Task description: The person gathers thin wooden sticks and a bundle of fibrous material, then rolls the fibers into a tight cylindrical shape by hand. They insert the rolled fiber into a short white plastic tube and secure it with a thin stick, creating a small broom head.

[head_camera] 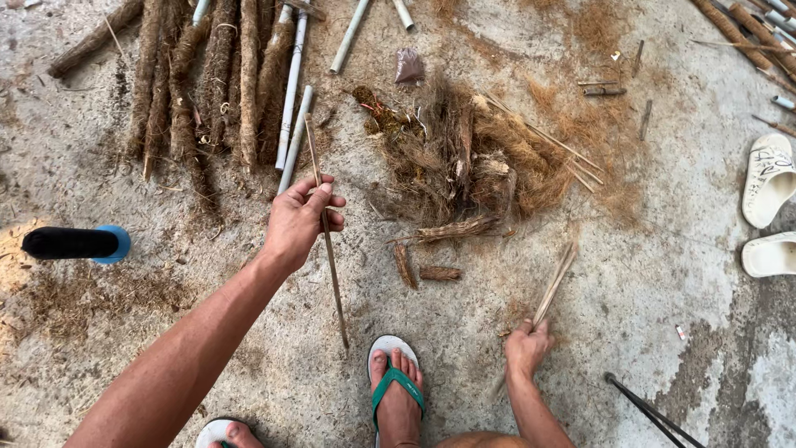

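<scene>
Two bare hands work low over a concrete floor (663, 274) littered with brown fibre. The left hand (300, 220) has its fingers (319, 195) wrapped around a long thin stick (325, 232), which runs from above the knuckles down toward the person's feet; the part inside the fist is hidden. The right hand (527, 347) is closed on a small bundle of thin sticks (555, 282) that fans up and to the right (how many sticks it holds is hard to tell, since they overlap). Its fingers are curled under and mostly out of sight.

Between the hands and farther from the person lies a heap of coconut fibre (464, 162), with short fibre-wrapped pieces (439, 272) just in front of it. Fibre-wrapped poles (215, 83) and white pipes (292, 91) lie at the upper left, cut off by the top edge. A black cylinder with a blue end (79, 243) lies at the left. White sandals (767, 207) are partly cropped at the right. One foot in a green flip-flop (396, 386) shows fully; the other is barely in view.
</scene>
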